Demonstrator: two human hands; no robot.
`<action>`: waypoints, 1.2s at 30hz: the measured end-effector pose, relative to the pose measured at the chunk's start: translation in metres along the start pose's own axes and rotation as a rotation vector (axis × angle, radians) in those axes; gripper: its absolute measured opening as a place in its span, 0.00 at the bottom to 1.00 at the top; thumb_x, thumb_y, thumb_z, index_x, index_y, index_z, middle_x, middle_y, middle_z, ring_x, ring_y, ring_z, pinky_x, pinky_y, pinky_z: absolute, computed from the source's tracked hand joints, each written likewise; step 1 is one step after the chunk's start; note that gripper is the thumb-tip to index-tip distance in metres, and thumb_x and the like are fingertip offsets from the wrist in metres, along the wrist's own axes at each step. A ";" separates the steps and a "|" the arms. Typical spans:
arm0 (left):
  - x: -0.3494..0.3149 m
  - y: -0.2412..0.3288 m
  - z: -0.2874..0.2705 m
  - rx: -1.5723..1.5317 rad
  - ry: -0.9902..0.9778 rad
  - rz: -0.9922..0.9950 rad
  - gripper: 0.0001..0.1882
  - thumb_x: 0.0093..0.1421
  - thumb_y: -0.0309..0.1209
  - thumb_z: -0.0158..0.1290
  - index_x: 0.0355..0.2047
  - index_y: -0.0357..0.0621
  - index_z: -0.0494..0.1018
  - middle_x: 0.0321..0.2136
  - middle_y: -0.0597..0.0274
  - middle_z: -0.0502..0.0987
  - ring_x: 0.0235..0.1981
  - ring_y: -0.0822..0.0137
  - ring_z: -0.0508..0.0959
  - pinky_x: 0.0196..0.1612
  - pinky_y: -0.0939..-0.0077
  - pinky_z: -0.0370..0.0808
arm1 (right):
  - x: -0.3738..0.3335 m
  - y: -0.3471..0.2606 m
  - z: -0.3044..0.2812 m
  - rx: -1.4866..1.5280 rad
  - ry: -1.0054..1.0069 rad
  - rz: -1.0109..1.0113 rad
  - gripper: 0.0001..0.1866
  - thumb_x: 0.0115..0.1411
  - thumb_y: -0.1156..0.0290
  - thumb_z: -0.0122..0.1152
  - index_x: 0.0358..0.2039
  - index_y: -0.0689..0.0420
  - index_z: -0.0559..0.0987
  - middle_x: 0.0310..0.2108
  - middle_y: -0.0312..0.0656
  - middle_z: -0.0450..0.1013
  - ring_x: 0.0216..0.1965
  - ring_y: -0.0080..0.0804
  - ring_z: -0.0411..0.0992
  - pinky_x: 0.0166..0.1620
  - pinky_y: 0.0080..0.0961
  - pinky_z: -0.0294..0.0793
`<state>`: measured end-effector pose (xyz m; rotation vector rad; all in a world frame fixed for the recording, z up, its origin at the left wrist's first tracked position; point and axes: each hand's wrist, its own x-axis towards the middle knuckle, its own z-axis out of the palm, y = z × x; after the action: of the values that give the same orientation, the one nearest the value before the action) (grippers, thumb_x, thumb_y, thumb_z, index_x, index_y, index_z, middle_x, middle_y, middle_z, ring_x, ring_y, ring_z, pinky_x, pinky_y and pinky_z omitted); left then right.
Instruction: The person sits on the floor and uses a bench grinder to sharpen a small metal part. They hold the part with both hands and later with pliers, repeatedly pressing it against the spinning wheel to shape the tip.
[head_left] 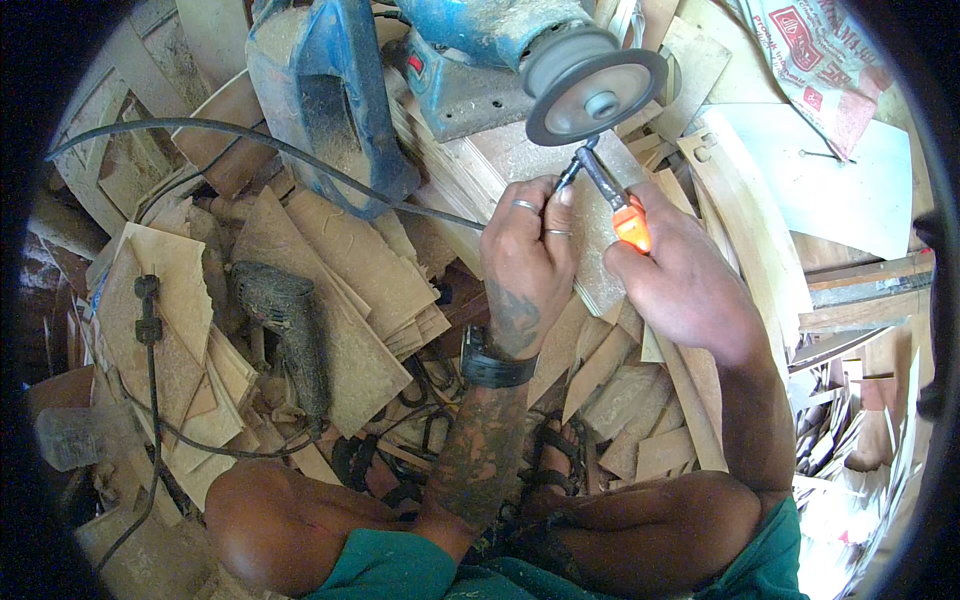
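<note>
Wheel (pixel 597 100) of the blue grinder (pixel 470 95) sits just past your two hands, up and away from you. Your left hand (pixel 530 240) is closed on a dark thin piece (pixel 569 175), pinched by the thumb and fingers. Your right hand (pixel 690 275) is wrapped round an orange-handled tool (pixel 606 188). The tool leans: its orange end is low and to the right, by your right thumb, and its metal end points up and to the left. The dark piece leans the other way, up and to the right, so the two come close at the top like a tent, right by the wheel's low edge. I can't tell if they touch the wheel, or if they are one joined thing. Your left fingers look a bit nearer to the wheel, so that tiny space by its edge seems to matter most
</note>
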<state>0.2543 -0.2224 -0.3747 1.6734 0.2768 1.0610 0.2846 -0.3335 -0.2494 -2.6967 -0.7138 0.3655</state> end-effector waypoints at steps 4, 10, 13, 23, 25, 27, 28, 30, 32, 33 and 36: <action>0.000 -0.001 0.000 0.003 0.010 0.011 0.11 0.68 0.32 0.54 0.37 0.34 0.77 0.26 0.47 0.76 0.27 0.58 0.77 0.34 0.66 0.74 | 0.000 0.000 0.001 0.005 0.019 -0.016 0.24 0.59 0.64 0.54 0.47 0.74 0.69 0.34 0.70 0.74 0.41 0.66 0.76 0.46 0.55 0.72; -0.002 0.002 -0.003 -0.074 -0.046 -0.048 0.11 0.68 0.32 0.54 0.37 0.34 0.77 0.27 0.51 0.76 0.28 0.61 0.77 0.36 0.68 0.73 | 0.000 0.015 0.003 0.051 0.020 -0.069 0.22 0.57 0.66 0.57 0.47 0.71 0.69 0.37 0.66 0.73 0.42 0.64 0.74 0.47 0.50 0.71; -0.001 0.004 -0.008 -0.147 -0.103 -0.028 0.09 0.67 0.29 0.54 0.36 0.33 0.77 0.28 0.50 0.75 0.27 0.57 0.75 0.34 0.66 0.72 | 0.000 0.030 0.010 0.143 0.041 -0.142 0.22 0.55 0.69 0.60 0.47 0.67 0.70 0.36 0.61 0.73 0.41 0.60 0.74 0.46 0.45 0.72; -0.007 0.004 -0.021 -0.474 -0.372 -0.102 0.17 0.73 0.35 0.45 0.34 0.35 0.75 0.24 0.64 0.71 0.24 0.72 0.69 0.30 0.75 0.67 | 0.018 0.071 0.001 0.272 -0.060 -0.422 0.24 0.49 0.71 0.61 0.47 0.65 0.71 0.31 0.51 0.70 0.32 0.44 0.71 0.40 0.34 0.71; -0.008 0.004 -0.020 -0.469 -0.381 -0.175 0.17 0.74 0.37 0.45 0.34 0.36 0.75 0.24 0.70 0.71 0.24 0.77 0.68 0.30 0.79 0.67 | 0.021 0.072 0.001 0.278 -0.053 -0.451 0.25 0.49 0.72 0.60 0.48 0.66 0.71 0.31 0.51 0.71 0.32 0.44 0.72 0.40 0.34 0.72; -0.007 0.005 -0.019 -0.435 -0.370 -0.209 0.16 0.74 0.37 0.46 0.35 0.37 0.75 0.23 0.72 0.71 0.24 0.79 0.67 0.28 0.80 0.67 | 0.023 0.072 0.001 0.271 -0.038 -0.449 0.27 0.50 0.71 0.59 0.52 0.67 0.70 0.35 0.54 0.73 0.36 0.49 0.73 0.44 0.36 0.72; -0.006 0.005 -0.019 -0.391 -0.353 -0.215 0.16 0.73 0.37 0.47 0.35 0.37 0.75 0.22 0.72 0.71 0.23 0.79 0.68 0.28 0.80 0.67 | 0.024 0.073 0.002 0.269 -0.023 -0.484 0.29 0.51 0.71 0.59 0.54 0.67 0.69 0.38 0.56 0.74 0.38 0.51 0.74 0.45 0.38 0.73; -0.004 0.007 -0.019 -0.298 -0.317 -0.225 0.15 0.72 0.36 0.50 0.35 0.37 0.76 0.21 0.71 0.72 0.22 0.78 0.68 0.27 0.80 0.68 | 0.025 0.074 0.004 0.183 0.022 -0.480 0.31 0.53 0.71 0.57 0.58 0.67 0.67 0.43 0.60 0.73 0.44 0.55 0.73 0.51 0.41 0.71; -0.005 0.010 -0.019 -0.250 -0.263 -0.211 0.12 0.69 0.33 0.53 0.34 0.35 0.75 0.21 0.60 0.72 0.23 0.70 0.71 0.29 0.72 0.69 | 0.026 0.076 0.006 0.120 0.052 -0.484 0.33 0.54 0.71 0.56 0.61 0.67 0.65 0.48 0.63 0.72 0.48 0.59 0.72 0.55 0.44 0.69; -0.005 0.011 -0.018 -0.224 -0.238 -0.207 0.11 0.68 0.32 0.54 0.33 0.35 0.75 0.22 0.55 0.72 0.23 0.65 0.72 0.29 0.68 0.70 | 0.025 0.077 0.006 0.101 0.056 -0.475 0.33 0.55 0.70 0.56 0.62 0.66 0.64 0.50 0.64 0.71 0.50 0.60 0.71 0.56 0.45 0.68; -0.004 0.012 -0.017 -0.108 -0.202 -0.115 0.14 0.68 0.36 0.56 0.36 0.35 0.77 0.20 0.65 0.74 0.23 0.76 0.71 0.28 0.77 0.70 | 0.023 0.079 0.006 0.048 0.082 -0.482 0.33 0.56 0.70 0.55 0.63 0.66 0.64 0.51 0.64 0.71 0.52 0.61 0.70 0.58 0.46 0.67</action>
<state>0.2353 -0.2187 -0.3659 1.6327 0.1781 0.8012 0.3364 -0.3845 -0.2878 -2.3736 -1.2677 0.1461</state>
